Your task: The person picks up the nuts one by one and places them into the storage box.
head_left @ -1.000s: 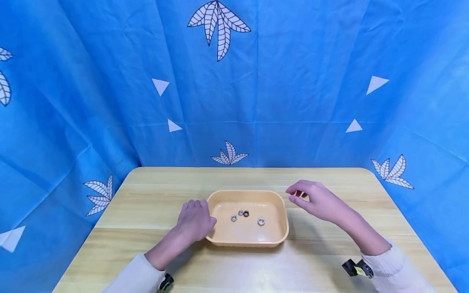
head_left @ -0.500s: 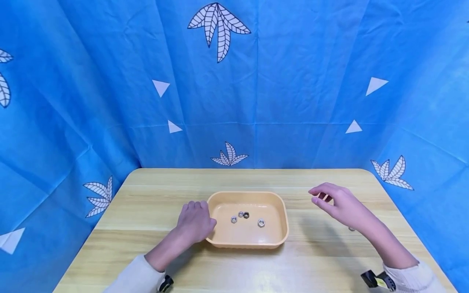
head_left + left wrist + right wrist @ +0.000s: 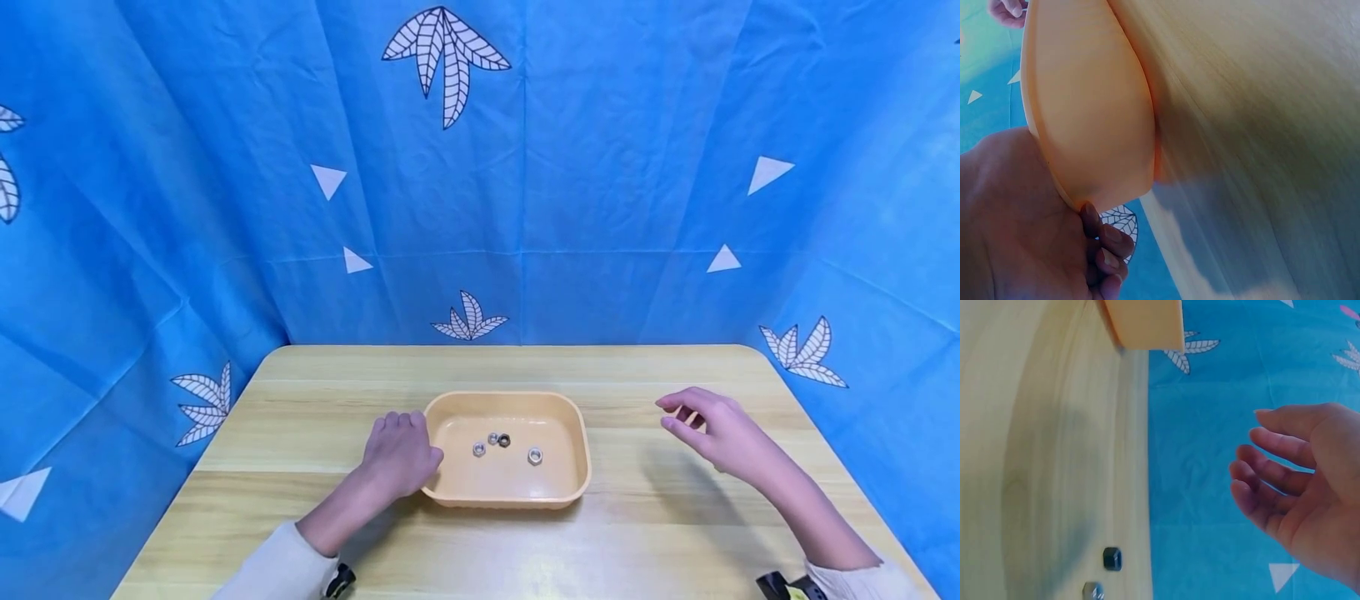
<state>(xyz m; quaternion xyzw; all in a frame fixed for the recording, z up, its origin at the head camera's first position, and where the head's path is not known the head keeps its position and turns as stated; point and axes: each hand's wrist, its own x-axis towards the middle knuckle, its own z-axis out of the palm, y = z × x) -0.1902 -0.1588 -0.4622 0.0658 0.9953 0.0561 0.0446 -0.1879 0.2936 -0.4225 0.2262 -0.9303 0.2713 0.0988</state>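
Observation:
An orange tray (image 3: 577, 433) sits mid-table with several metal nuts (image 3: 504, 439) lying in it. My left hand (image 3: 397, 454) grips the tray's left rim, thumb over the edge. In the left wrist view its curled fingers (image 3: 1107, 244) lie against the tray (image 3: 1085, 112). My right hand (image 3: 712, 429) hovers above the table to the right of the tray, fingers loosely bent and holding nothing. The right wrist view shows that empty right hand (image 3: 1297, 487), with a dark nut (image 3: 1112, 558) and a silver nut (image 3: 1092, 590) on the wood near the table edge.
The wooden table (image 3: 645, 533) has rounded corners and is walled by a blue cloth backdrop (image 3: 600, 208) on three sides. Bare wood shows in front of and behind the tray. A corner of the tray (image 3: 1144, 325) is seen in the right wrist view.
My right hand has moved rightward and slightly toward me, from beside the tray's far right corner to over the table's right side. The left hand and tray stay put.

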